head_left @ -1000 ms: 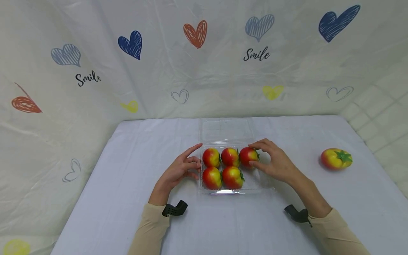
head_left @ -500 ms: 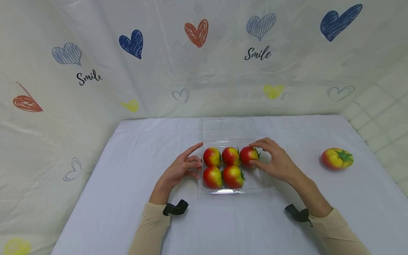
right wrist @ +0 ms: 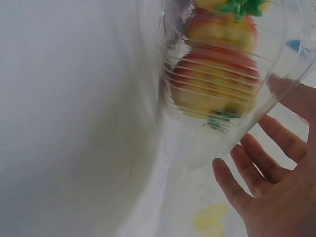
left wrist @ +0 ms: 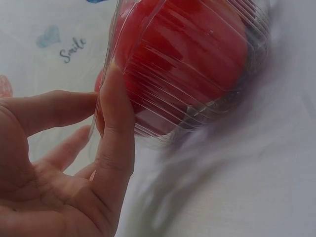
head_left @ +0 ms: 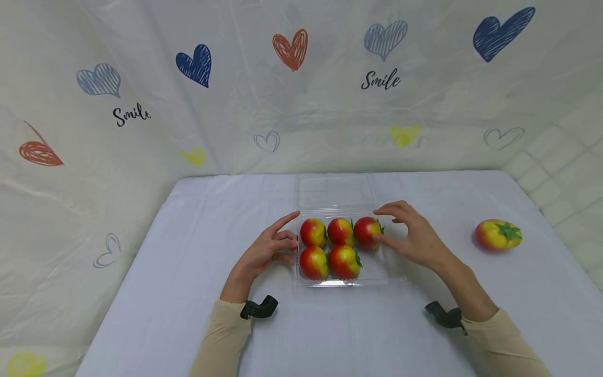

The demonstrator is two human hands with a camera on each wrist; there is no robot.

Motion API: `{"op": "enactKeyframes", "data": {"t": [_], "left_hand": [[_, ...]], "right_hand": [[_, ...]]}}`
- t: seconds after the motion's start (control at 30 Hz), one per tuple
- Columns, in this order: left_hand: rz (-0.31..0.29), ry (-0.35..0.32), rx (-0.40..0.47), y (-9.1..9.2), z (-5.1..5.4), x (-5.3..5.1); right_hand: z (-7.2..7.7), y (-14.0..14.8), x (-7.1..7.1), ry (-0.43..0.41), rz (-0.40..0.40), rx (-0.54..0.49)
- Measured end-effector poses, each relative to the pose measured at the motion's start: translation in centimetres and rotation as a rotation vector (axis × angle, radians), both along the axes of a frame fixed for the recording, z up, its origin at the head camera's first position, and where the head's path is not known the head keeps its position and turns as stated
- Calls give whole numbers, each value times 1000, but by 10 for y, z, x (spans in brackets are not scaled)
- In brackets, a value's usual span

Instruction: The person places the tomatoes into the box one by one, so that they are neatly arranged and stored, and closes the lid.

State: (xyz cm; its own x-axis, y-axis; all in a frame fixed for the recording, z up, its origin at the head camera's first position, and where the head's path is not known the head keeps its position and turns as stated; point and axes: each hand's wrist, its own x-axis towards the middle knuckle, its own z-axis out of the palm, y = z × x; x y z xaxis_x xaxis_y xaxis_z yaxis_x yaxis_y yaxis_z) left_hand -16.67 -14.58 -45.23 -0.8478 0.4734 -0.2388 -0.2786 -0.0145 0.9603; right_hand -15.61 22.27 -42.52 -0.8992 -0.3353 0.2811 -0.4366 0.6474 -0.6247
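A clear plastic clamshell box [head_left: 377, 269] lies with its lid [head_left: 335, 191] folded back. Inside it sit several red-yellow tomatoes with green leafy tops, two in the near row and three in the far row. My left hand [head_left: 266, 251] pinches the box's left rim, one finger outside the ribbed wall, as the left wrist view shows. My right hand [head_left: 416, 238] is spread beside the far-right tomato [head_left: 367, 232], fingers apart from it and thumb close by its leafy top. Whether the thumb touches it, I cannot tell. The box's near-right part holds no tomato.
One more tomato [head_left: 498, 234] lies on its side on the white tablecloth [head_left: 438, 193], to the right of the box. A pale curtain [head_left: 325, 104] printed with hearts hangs behind the table.
My right hand has loosened from the far-right tomato and drawn slightly right, its fingers spreading. That tomato stays in the box. The left hand has kept its place on the rim.
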Motion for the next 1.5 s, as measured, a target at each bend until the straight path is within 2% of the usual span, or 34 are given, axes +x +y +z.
{"op": "enactKeyframes", "data": {"t": [0.3,0.6,0.9,1.5], "left_hand": [[-9,-1,15,1,1,0],[-16,9,7,-1,-1,0],[-12,7,7,-1,0,1],[-2,-6,22,0,0,1]], "right_hand": [[2,11,2,38,-32,-7],[6,19,5,29,-61,-18],[11,26,8,50,-100,-66],[16,42,8,-12,-183,-88]]}}
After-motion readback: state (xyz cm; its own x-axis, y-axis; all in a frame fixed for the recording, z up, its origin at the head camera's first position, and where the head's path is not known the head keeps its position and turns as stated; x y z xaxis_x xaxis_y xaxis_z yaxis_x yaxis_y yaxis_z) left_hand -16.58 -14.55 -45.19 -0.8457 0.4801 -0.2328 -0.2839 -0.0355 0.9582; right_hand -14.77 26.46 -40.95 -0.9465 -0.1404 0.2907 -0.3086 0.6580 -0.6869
